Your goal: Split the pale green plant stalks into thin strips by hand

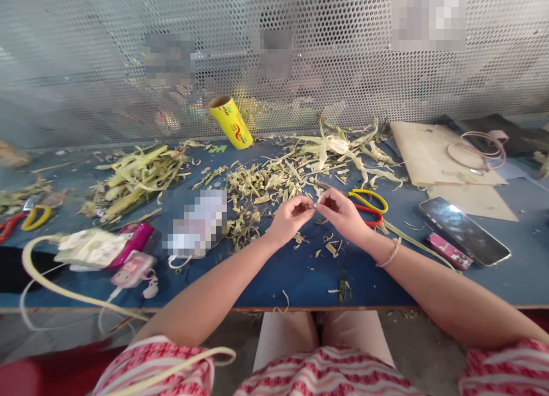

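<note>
My left hand (pixel 292 218) and my right hand (pixel 342 213) meet at the fingertips above the blue table (pixel 274 282). Both are closed in a pinch, and whatever lies between the fingers is too small to make out. Just beyond them spreads a heap of dry plant scraps (pixel 261 182), short pale-green and straw-coloured bits. Scissors with yellow and red handles (pixel 372 204) lie right beside my right hand, their blades partly hidden behind it. Long dry leaf strips (pixel 334 147) are piled farther back.
A yellow wrap roll (pixel 231 123) leans by the perforated metal panel (pixel 343 59). On the left are a stalk bundle (pixel 135 182), a phone (pixel 197 224) on a cable and more scissors (pixel 36 218). A black phone (pixel 465 230), pink box (pixel 449 251) and brown card (pixel 437 150) lie right.
</note>
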`<state>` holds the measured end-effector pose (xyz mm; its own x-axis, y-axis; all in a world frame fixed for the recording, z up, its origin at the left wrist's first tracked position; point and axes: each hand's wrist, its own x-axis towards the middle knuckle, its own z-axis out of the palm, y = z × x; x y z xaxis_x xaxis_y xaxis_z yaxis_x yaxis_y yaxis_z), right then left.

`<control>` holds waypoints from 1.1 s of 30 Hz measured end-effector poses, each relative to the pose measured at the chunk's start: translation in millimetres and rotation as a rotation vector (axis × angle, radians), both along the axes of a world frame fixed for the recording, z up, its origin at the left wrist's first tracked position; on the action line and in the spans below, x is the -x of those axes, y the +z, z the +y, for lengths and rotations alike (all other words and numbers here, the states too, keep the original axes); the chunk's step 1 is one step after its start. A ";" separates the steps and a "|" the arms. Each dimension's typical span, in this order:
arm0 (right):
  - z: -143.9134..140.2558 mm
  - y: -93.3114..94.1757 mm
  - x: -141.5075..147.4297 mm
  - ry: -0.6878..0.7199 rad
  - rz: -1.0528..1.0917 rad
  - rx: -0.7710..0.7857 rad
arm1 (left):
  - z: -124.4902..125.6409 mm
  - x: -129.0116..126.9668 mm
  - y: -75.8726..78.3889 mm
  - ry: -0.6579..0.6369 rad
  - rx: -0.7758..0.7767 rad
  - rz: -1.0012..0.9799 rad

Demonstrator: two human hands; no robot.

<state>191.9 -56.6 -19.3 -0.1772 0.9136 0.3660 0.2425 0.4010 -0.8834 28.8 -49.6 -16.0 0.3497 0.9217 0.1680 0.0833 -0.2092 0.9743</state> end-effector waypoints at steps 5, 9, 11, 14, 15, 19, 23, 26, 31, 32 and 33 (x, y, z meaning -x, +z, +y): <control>-0.7 -1.3 0.4 -0.021 -0.011 -0.009 | -0.8 -2.3 -3.0 0.022 -0.036 0.025; -0.7 -1.3 0.3 -0.013 -0.001 0.003 | -1.0 -2.7 -4.4 0.059 -0.041 0.061; -0.2 -0.9 0.3 -0.003 0.018 0.014 | -0.5 -2.2 -3.8 0.071 -0.039 0.071; -0.3 1.2 -0.1 0.020 0.075 0.069 | 1.0 -1.3 -2.9 0.084 -0.030 0.054; -0.6 2.2 -0.5 0.029 0.105 0.092 | 1.6 -1.1 -2.7 0.094 -0.024 0.045; -3.1 6.1 -3.6 0.057 0.227 0.129 | 3.3 -1.4 -2.6 0.132 0.025 0.002; -5.5 7.5 -6.1 0.138 0.270 0.117 | 3.5 -1.4 -2.9 0.141 0.061 -0.012; -6.1 7.8 -5.8 0.189 0.260 0.102 | 4.2 -1.0 -4.5 0.136 0.064 -0.042; -3.6 6.3 -4.2 0.117 0.219 0.100 | 4.8 -1.9 -6.1 0.111 0.083 -0.049; -2.7 5.5 -4.3 0.100 0.206 0.102 | 4.4 -2.2 -5.7 0.114 0.087 -0.041; -1.9 4.7 -4.4 0.084 0.194 0.104 | 3.9 -2.5 -5.1 0.116 0.089 -0.031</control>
<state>196.4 -58.5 -14.6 -0.1897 0.9331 0.3054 0.0342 0.3171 -0.9478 31.3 -45.7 -21.1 0.2358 0.9673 0.0933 0.0717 -0.1130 0.9910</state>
